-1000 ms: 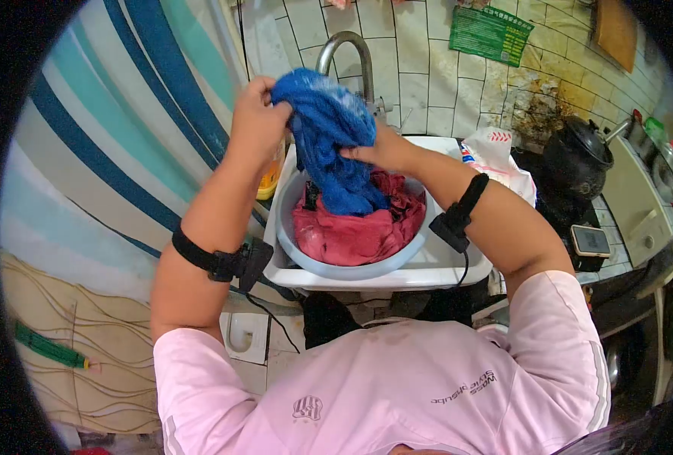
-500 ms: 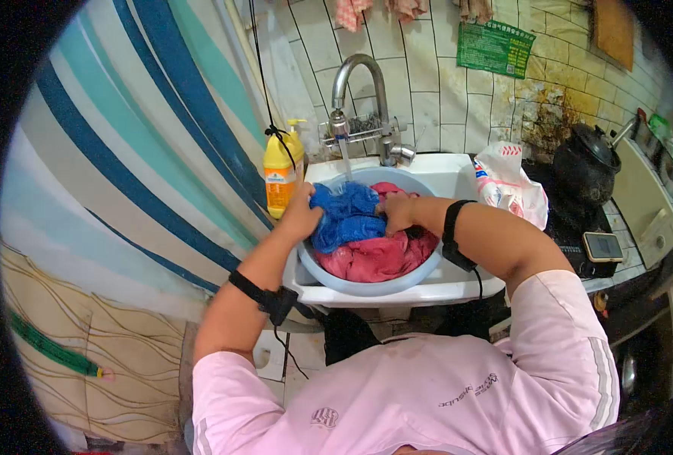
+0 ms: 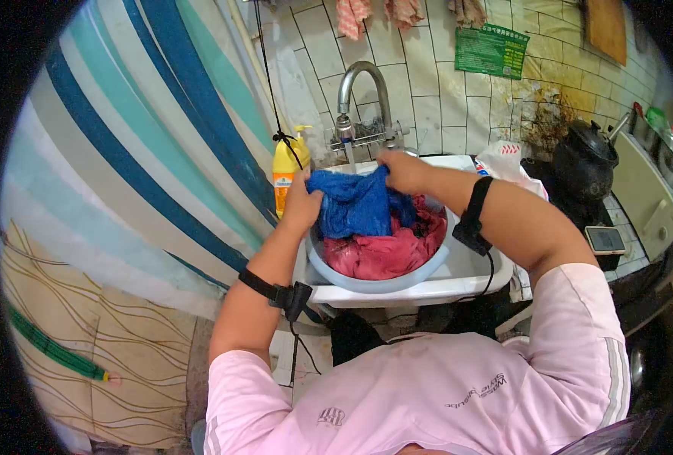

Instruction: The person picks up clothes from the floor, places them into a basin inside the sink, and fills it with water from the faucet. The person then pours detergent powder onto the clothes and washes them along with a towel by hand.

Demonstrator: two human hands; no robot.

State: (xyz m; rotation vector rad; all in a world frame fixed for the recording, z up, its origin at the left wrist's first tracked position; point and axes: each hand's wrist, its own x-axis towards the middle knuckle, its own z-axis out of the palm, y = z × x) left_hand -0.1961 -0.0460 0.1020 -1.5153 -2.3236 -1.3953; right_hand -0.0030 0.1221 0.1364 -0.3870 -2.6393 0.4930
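A wet blue cloth (image 3: 355, 208) is stretched between my two hands over a light blue basin (image 3: 382, 285). My left hand (image 3: 303, 202) grips its upper left corner, and my right hand (image 3: 405, 171) pinches the upper right one near the tap. The lower part of the blue cloth hangs into the basin. Beneath it lies a bunched pink-red garment (image 3: 386, 254), with something dark among its folds on the right. Water runs from the curved metal faucet (image 3: 363, 68) behind the blue cloth, where the stream's lower end is hidden.
The basin sits in a white sink (image 3: 465, 282). A yellow pump bottle (image 3: 284, 171) stands left of the faucet, by a striped curtain (image 3: 136, 152). To the right are a plastic bag (image 3: 503, 161), a black pot (image 3: 585, 163) and a phone (image 3: 605, 240).
My right hand has risen toward the faucet, and the blue cloth has gone from bunched up to spread out between both hands. My left hand keeps its hold at the cloth's left side.
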